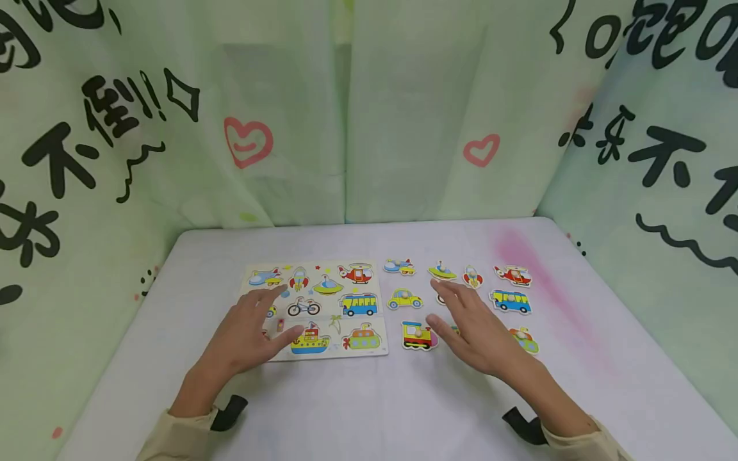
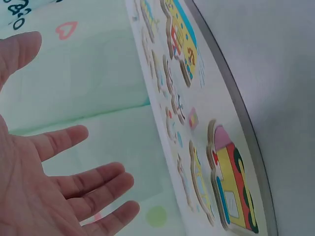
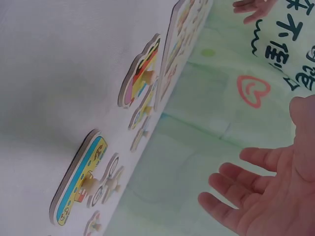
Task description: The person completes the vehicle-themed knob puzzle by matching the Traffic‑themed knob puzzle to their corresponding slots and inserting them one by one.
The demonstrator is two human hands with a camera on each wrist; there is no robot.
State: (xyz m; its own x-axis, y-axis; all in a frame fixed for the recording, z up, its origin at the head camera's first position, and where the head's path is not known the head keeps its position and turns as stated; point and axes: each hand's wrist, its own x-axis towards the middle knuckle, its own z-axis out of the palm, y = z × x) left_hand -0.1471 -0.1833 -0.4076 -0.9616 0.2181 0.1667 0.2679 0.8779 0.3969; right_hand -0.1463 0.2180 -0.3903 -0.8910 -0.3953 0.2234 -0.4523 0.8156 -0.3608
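My left hand [image 1: 245, 336] hovers over the left part of a wooden vehicle puzzle board [image 1: 328, 314], fingers spread and holding nothing. In the left wrist view its palm and fingers [image 2: 93, 179] are apart from the board. My right hand [image 1: 481, 330], also empty with fingers extended, is above the loose pieces right of the board. Near it lie a train piece [image 1: 419, 335], a bus piece [image 1: 510, 301], a UFO piece [image 1: 442, 271] and a submarine piece [image 1: 526, 340]. It partly hides the bicycle piece; a knobbed ship piece [image 3: 81, 182] shows in the right wrist view.
Further loose pieces are a plane [image 1: 400, 267], a car [image 1: 405, 299], a rocket [image 1: 473, 276] and a helicopter [image 1: 513, 276]. Everything lies on a white table [image 1: 369, 410]. Pale green curtains [image 1: 403, 128] with writing and hearts stand behind and at both sides.
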